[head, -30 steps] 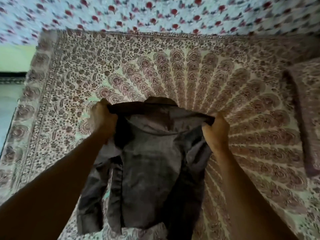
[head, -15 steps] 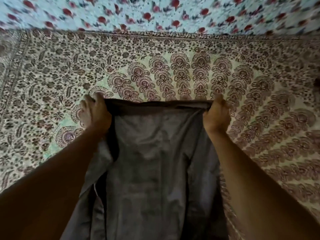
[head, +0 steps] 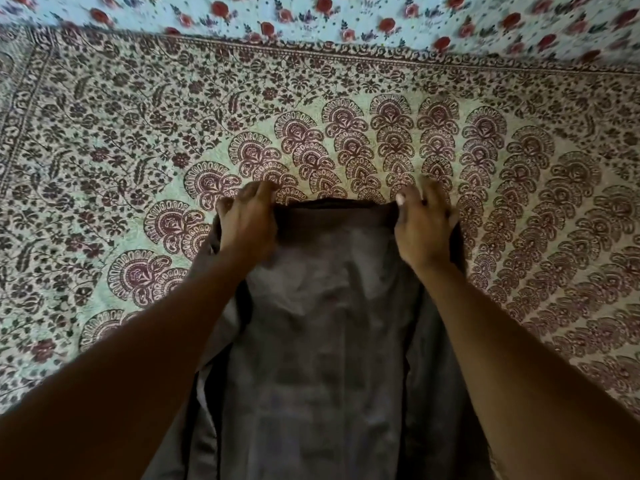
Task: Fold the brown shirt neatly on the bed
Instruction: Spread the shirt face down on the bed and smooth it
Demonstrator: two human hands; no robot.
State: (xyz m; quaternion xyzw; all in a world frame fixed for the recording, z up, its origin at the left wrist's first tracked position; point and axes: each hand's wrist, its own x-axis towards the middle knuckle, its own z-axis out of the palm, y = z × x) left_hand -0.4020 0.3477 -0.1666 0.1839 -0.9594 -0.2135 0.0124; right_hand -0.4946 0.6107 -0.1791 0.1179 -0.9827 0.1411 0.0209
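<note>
The brown shirt (head: 325,334) lies stretched lengthwise on the bed, its far edge near the middle of the patterned bedspread (head: 138,161). My left hand (head: 247,221) grips the shirt's far left corner. My right hand (head: 424,226) grips the far right corner, thumb over the cloth edge. Between the two hands the far edge runs taut and straight. Both side parts of the shirt fold under along my forearms. The near end runs out of the frame at the bottom.
A light blue sheet with red flowers (head: 346,15) lies beyond the bedspread's far border. The bedspread's printed border (head: 20,98) runs along the left side.
The shirt has come down from hanging in the air to lying spread on the bed. Both hands have moved forward and lower, and my view has shifted closer.
</note>
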